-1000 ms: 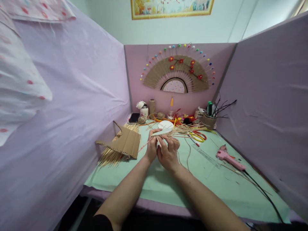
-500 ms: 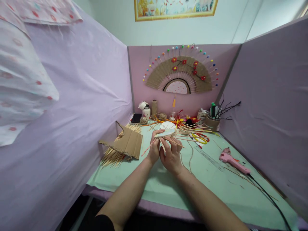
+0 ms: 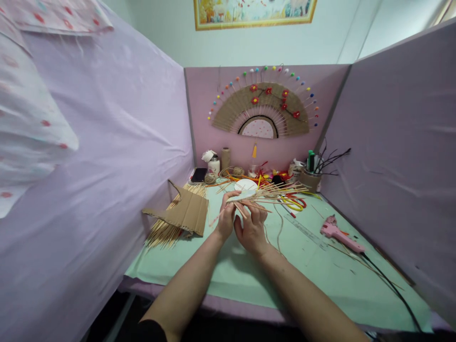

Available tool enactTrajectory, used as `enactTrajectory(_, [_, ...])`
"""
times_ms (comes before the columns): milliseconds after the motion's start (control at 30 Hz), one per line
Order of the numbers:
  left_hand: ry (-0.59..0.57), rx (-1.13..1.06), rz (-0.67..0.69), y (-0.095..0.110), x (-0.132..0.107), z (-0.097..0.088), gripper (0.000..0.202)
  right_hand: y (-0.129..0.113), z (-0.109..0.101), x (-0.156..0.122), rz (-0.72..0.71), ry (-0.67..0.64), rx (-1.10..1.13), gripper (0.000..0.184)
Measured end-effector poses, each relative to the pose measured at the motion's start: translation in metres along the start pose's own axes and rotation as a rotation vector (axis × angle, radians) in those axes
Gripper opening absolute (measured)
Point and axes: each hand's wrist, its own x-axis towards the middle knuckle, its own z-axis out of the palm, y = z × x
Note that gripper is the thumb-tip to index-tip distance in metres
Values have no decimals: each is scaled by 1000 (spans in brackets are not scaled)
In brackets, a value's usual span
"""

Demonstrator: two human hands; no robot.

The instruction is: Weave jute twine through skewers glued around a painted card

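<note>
Above the middle of the table, my left hand (image 3: 225, 216) grips a pale, flat half-round piece (image 3: 242, 195) at its left end. Thin bamboo sticks (image 3: 276, 191) fan out from this piece toward the right. My right hand (image 3: 252, 229) is under the sticks, its fingers curled up against them and the piece's lower side. A few sticks poke out downward between the two hands. Part of both hands' fingertips is hidden by the piece and the sticks. A white disc (image 3: 245, 184) lies just behind.
Cardboard (image 3: 188, 211) lies over a pile of sticks (image 3: 162, 235) at left. Scissors (image 3: 294, 203), a clear ruler (image 3: 306, 231) and a pink glue gun (image 3: 341, 236) with its cord are at right. A decorated fan (image 3: 263, 104) hangs on the back panel. A pot (image 3: 309, 180) holds twigs.
The whole view has shifted slightly, so everything sits a little further left. Both hands keep hold of the piece with sticks; my right fingers have moved only slightly.
</note>
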Motion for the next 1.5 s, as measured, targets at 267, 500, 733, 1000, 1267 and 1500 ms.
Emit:
enactTrajectory(267, [-27,-276,-91,10,14,-1,32,4,-2,2,64,-8,72,56])
enactTrajectory(500, [-1,-238,-135,8,16,-3,27,23,3,2,237,77,180,52])
enactTrajectory(733, [127,-259,-101,5,22,-13,33,33,3,2,344,-29,378,16])
enactTrajectory(1000, [122,-221,-148,4,20,-12,42,28,-2,8,604,-42,540,21])
enactTrajectory(1267, [105,-220,-103,3,22,-12,40,28,-4,14,774,-66,686,24])
enactTrajectory(1500, [119,-205,-79,0,23,-13,35,33,0,12,801,-70,675,26])
